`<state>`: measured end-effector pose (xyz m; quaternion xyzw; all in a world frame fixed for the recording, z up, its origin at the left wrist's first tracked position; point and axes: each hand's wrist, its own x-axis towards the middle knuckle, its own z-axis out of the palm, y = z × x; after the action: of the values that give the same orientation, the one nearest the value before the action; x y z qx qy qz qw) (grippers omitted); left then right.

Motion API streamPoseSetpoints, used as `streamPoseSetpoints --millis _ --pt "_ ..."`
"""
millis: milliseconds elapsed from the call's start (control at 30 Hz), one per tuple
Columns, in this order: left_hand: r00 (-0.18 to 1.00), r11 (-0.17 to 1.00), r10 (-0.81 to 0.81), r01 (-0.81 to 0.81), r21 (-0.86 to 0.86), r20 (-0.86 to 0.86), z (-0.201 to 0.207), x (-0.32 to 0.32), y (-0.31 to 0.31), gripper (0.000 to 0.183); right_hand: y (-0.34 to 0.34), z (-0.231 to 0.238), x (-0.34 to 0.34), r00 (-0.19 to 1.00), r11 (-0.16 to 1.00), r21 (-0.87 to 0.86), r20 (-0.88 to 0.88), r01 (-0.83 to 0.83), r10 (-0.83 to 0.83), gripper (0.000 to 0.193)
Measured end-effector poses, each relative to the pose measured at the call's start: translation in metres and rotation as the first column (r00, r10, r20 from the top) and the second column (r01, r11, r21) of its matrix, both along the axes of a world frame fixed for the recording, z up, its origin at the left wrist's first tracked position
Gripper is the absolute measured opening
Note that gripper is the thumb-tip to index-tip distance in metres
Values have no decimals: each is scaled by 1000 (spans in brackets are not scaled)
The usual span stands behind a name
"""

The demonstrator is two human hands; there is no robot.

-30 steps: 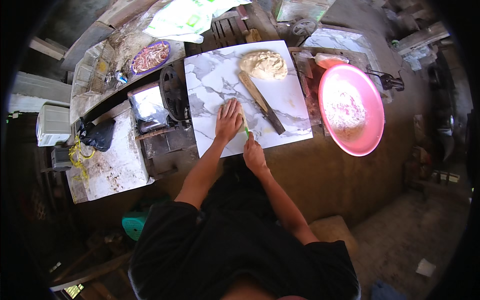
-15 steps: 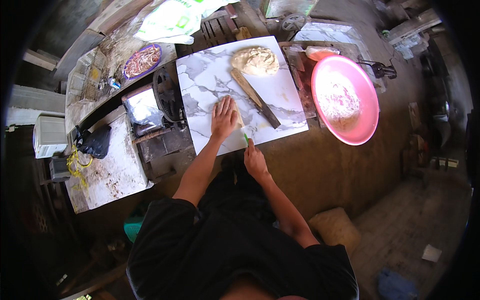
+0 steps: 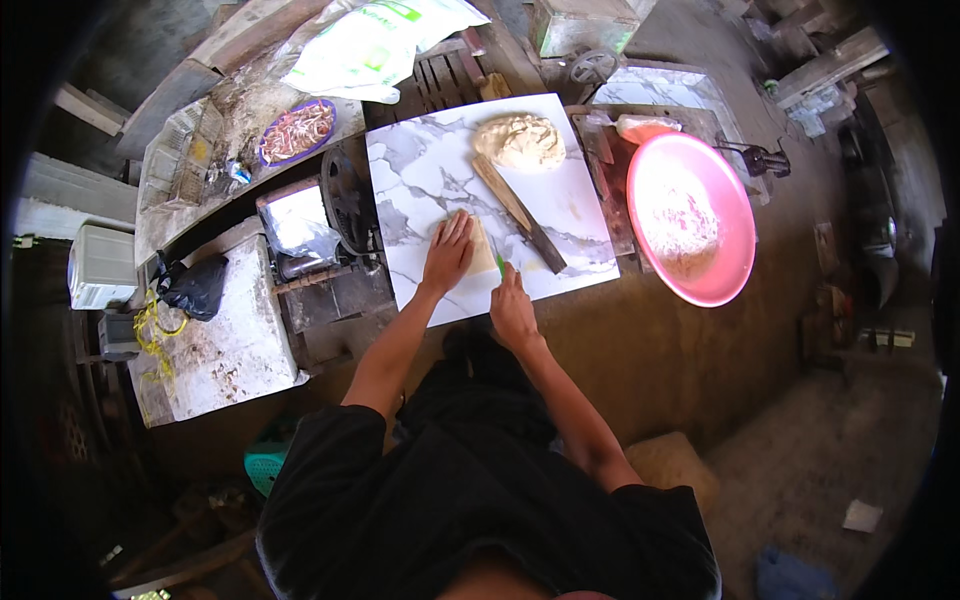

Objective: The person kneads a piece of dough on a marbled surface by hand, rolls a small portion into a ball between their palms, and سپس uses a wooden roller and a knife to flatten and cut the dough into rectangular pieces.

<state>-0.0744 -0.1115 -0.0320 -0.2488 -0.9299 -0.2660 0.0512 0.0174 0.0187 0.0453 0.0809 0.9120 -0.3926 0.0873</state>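
Observation:
On a white marble-patterned board [image 3: 408, 160], my left hand [image 3: 449, 252] lies with outstretched fingers along the left side of a flat, pale slab of dough [image 3: 481, 250]. It covers part of the slab. Just right of the slab, my right hand [image 3: 513, 308] is closed around a knife with a green handle [image 3: 501, 264]. The blade is too small to make out. A long wooden bar [image 3: 517, 213], darker at its near end, slants across the board beyond my hands. Behind it rests a big lump of dough [image 3: 520, 142].
A pink basin [image 3: 740, 230] with white flour inside stands right of the board. To the left are a hand-wheel machine [image 3: 345, 200], a purple-rimmed plate [image 3: 264, 150] of shredded food, a wire basket [image 3: 180, 160] and a black bag [image 3: 195, 287]. A white plastic sack [image 3: 370, 50] lies at the back.
The whole view has shifted, so the board appears lower. My left hand has slid slightly left on the dough slab, uncovering more of it. My right hand still grips the knife beside it.

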Motion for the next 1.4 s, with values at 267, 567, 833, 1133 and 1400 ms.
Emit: streamPoseSetpoints --millis 267,567,833,1133,1400 --pt "999 981 36 -36 -191 -3 1 12 -2 46 -21 -9 -33 990 988 75 27 -138 137 51" --pt "999 958 49 -48 -284 -4 5 18 -7 50 -28 -13 -31 986 979 115 33 -168 165 54" --pt "999 963 42 -42 -267 -3 11 17 -6 51 -28 -26 -34 986 977 131 33 -166 163 56" --pt "998 972 40 -48 -228 -42 9 14 -7 50 -28 -27 -37 985 976 133 25 -173 171 56" --pt "998 969 40 -50 -242 -43 6 10 -8 49 -27 -32 -42 985 978 111 3 -174 175 56"
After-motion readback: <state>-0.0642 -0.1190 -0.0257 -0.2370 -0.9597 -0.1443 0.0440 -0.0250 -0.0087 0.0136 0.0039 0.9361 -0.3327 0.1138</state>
